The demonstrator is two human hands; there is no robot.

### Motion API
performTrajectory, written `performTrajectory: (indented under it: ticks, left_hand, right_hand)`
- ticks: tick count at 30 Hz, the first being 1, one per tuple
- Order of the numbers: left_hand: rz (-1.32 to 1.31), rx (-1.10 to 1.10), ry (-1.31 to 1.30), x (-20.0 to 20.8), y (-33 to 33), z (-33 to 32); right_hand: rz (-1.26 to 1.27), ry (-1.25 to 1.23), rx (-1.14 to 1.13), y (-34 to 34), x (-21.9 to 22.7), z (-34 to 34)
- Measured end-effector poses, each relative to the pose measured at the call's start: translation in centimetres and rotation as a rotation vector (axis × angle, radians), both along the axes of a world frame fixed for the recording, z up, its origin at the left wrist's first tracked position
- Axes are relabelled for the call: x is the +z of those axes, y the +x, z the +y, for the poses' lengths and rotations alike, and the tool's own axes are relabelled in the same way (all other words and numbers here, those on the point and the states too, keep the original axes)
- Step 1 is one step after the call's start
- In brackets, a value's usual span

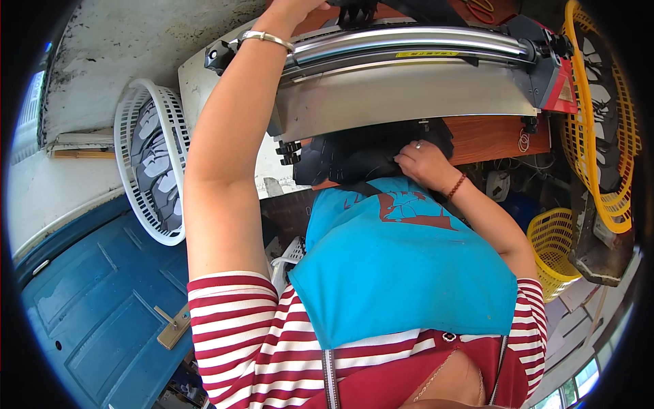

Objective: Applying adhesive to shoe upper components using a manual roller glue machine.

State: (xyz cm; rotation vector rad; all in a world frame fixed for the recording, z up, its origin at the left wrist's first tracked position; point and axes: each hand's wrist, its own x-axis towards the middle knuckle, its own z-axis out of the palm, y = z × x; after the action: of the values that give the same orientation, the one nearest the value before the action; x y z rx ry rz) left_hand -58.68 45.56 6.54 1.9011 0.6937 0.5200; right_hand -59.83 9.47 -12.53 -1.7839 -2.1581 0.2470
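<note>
My left arm reaches over the left end of a machine with a long shiny metal roller (409, 41) and a sloping metal plate (409, 92). At the top edge is my left hand (297, 9), partly cut off by the frame, near some black pieces (357, 13) behind the roller; its grip is hidden. Below the plate, dark flat cut pieces (354, 153) lie in a loose pile against my blue apron (409, 266). My right hand (426, 165), with a ring on one finger, has its fingers curled onto the right part of this pile.
A white basket (178, 129) of black and grey pieces stands at left, and a yellow basket (579, 88) of similar pieces at right. Another yellow basket (555, 235) sits lower right. Orange-handled scissors (480, 8) lie behind the machine. A blue door (102, 286) is at lower left.
</note>
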Motion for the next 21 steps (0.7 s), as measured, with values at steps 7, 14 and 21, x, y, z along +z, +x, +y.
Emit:
performTrajectory:
  ticks: [7,14,21]
  left_hand:
    - [-0.289,-0.184,0.93,-2.0,-1.7,1.7]
    - [0.438,-0.423,0.626,-8.1,0.5,0.4]
    - [0.318,-0.408,0.441,-4.8,-0.2,0.5]
  right_hand:
    - [0.133,0.277,-0.348,2.2,16.4,-0.4]
    - [-0.008,0.428,-0.523,5.8,12.4,5.2]
    - [0.074,0.012,-0.038,-0.7,4.1,1.4]
